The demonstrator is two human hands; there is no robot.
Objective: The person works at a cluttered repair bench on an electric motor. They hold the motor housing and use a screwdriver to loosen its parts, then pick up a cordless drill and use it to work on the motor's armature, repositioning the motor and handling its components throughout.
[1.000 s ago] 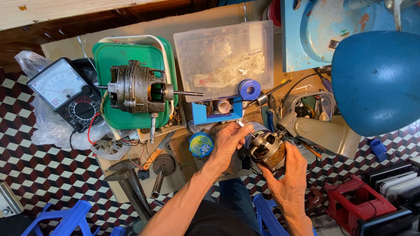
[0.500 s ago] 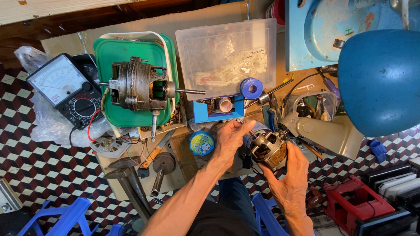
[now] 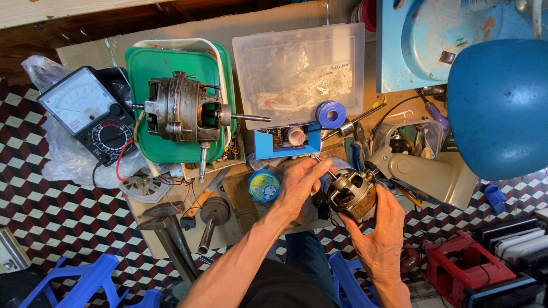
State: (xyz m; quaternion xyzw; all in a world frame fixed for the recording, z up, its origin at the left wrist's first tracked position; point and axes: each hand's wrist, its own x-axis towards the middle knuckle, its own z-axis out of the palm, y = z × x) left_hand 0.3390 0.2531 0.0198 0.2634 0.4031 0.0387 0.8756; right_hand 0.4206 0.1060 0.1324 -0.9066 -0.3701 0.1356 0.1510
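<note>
1. Bare-metal small motor (image 3: 353, 195) sits in the right hand (image 3: 381, 232), low on the table (image 3: 240, 219) right of centre; the palm cups it from below and the grip is curled round its body, thumb up along the near side.
2. Left hand (image 3: 299, 185) reaches in from the lower left, forearm running diagonally up from the person's lap, wrist slightly bent. Its fingertips (image 3: 321, 169) rest at the upper left end of the small motor, the grip pressed together as if pinching a thin wire there; what exactly is pinched is too small to tell.
3. Just left of that hand lies a round tin (image 3: 264, 185) with a blue and green lid, flat on the table.
4. Further back, a green tray (image 3: 151, 65) holds a large motor (image 3: 182, 111) lying on its side, its shaft pointing right past the tray's rim.
5. A clear plastic box (image 3: 299, 71) stands beside the tray, lid on, with pale crumpled bags inside.
6. A small blue open box (image 3: 282, 142) in front of it holds a circuit board and a roll of tape; a blue spool (image 3: 331, 114) lies at its upper right corner.
7. An analogue meter (image 3: 88, 114) lies at the far left on a plastic bag.
</note>
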